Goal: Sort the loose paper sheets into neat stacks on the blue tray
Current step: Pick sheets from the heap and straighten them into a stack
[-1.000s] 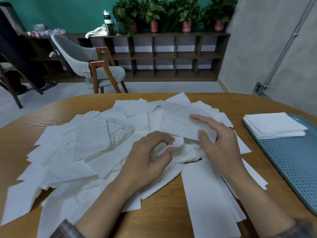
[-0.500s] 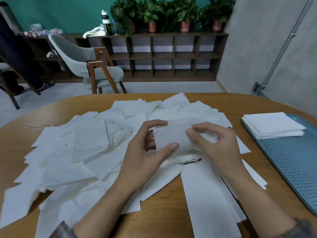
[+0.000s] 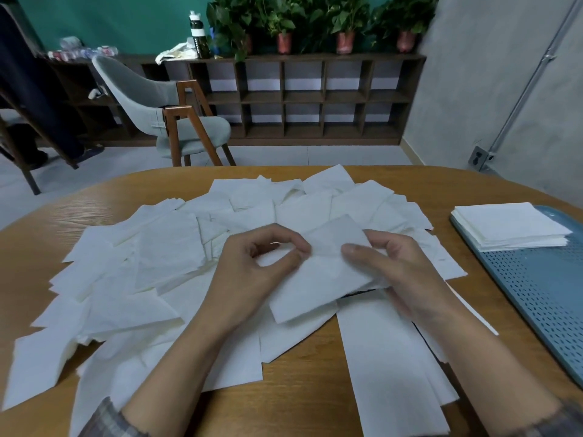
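the left hand point(image 3: 252, 272) pinches the left edge of one white sheet point(image 3: 321, 279) between thumb and curled fingers point(image 3: 293, 239). the right hand point(image 3: 400, 279) grips its right edge, thumb on top. the sheet slants, its far end up between the hands, above the loose sheets point(image 3: 157, 263) on the table point(image 3: 299, 367). well right of the fingers, a stack point(image 3: 508, 225) lies on the blue tray point(image 3: 542, 294).

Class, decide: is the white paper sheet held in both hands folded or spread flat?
Partly folded: the white paper sheet bends along a crease between the left hand and right hand, which pinch it.
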The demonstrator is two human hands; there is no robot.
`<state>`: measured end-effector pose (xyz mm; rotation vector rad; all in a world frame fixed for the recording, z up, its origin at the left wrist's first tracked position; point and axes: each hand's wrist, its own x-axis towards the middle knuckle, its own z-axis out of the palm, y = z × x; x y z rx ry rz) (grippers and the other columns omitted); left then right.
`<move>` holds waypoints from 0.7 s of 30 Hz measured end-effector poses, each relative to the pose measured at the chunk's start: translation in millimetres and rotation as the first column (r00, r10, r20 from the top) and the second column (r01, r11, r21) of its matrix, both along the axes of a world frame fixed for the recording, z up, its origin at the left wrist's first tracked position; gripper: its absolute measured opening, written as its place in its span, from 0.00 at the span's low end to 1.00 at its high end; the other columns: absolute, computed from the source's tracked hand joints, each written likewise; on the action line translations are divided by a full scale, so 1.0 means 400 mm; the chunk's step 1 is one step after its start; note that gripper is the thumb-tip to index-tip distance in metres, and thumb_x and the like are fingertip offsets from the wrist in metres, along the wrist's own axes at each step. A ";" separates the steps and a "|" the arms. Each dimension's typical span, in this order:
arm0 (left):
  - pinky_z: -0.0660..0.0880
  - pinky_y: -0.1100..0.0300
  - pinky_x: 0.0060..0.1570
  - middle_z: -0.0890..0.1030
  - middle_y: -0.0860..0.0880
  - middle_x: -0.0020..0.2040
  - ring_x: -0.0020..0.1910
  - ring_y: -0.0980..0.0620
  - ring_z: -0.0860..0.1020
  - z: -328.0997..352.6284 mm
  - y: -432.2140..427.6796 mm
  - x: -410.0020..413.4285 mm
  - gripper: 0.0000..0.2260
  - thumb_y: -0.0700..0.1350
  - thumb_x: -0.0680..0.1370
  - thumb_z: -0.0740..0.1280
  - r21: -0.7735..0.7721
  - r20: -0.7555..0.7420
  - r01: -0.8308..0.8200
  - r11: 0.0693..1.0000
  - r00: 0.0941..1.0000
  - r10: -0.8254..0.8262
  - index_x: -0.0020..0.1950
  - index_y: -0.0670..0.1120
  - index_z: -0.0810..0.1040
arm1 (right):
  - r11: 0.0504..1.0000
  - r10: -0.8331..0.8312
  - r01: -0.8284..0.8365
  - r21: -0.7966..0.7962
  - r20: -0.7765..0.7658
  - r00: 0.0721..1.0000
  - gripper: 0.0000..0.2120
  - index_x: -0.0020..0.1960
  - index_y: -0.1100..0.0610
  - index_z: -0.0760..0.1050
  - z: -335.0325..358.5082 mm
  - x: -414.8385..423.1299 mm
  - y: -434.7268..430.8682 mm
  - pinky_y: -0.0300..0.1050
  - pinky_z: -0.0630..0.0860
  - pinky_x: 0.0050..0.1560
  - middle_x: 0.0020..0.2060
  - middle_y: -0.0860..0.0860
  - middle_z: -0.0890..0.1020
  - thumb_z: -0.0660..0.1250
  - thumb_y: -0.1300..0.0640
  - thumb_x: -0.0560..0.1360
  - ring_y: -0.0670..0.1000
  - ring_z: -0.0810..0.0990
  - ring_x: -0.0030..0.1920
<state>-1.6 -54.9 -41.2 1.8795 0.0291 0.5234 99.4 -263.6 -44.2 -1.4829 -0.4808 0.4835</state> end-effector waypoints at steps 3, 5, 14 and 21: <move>0.78 0.62 0.58 0.88 0.57 0.50 0.56 0.56 0.85 0.000 0.003 -0.002 0.07 0.38 0.79 0.74 0.093 -0.029 0.032 0.995 0.999 -0.029 0.50 0.50 0.89 | 0.996 0.013 -0.007 -0.085 0.073 0.997 0.13 0.54 0.53 0.88 0.005 -0.010 0.002 0.46 0.82 0.52 0.50 0.50 0.89 0.76 0.50 0.72 0.52 0.88 0.52; 0.78 0.62 0.58 0.88 0.58 0.51 0.57 0.57 0.84 0.001 0.006 -0.003 0.06 0.40 0.79 0.75 0.086 -0.028 0.038 0.996 0.999 -0.036 0.51 0.50 0.89 | 0.993 0.017 -0.006 -0.122 0.092 0.996 0.11 0.53 0.53 0.87 0.007 -0.016 0.006 0.39 0.81 0.46 0.48 0.48 0.89 0.77 0.51 0.72 0.49 0.88 0.49; 0.78 0.64 0.58 0.88 0.58 0.52 0.57 0.58 0.84 -0.005 0.006 -0.001 0.06 0.40 0.79 0.76 0.080 -0.047 0.099 0.992 0.994 -0.095 0.53 0.49 0.89 | 0.992 -0.022 0.034 -0.122 0.096 0.995 0.07 0.54 0.52 0.86 0.007 -0.027 0.014 0.35 0.81 0.44 0.48 0.46 0.89 0.75 0.56 0.76 0.45 0.88 0.49; 0.77 0.62 0.60 0.84 0.59 0.58 0.62 0.59 0.80 -0.017 -0.005 0.004 0.19 0.48 0.76 0.78 0.102 -0.029 0.001 0.995 1.000 0.002 0.66 0.58 0.82 | 0.996 -0.021 0.036 -0.082 0.169 0.985 0.11 0.58 0.47 0.83 0.010 -0.025 0.014 0.46 0.82 0.54 0.53 0.45 0.88 0.75 0.58 0.77 0.47 0.86 0.55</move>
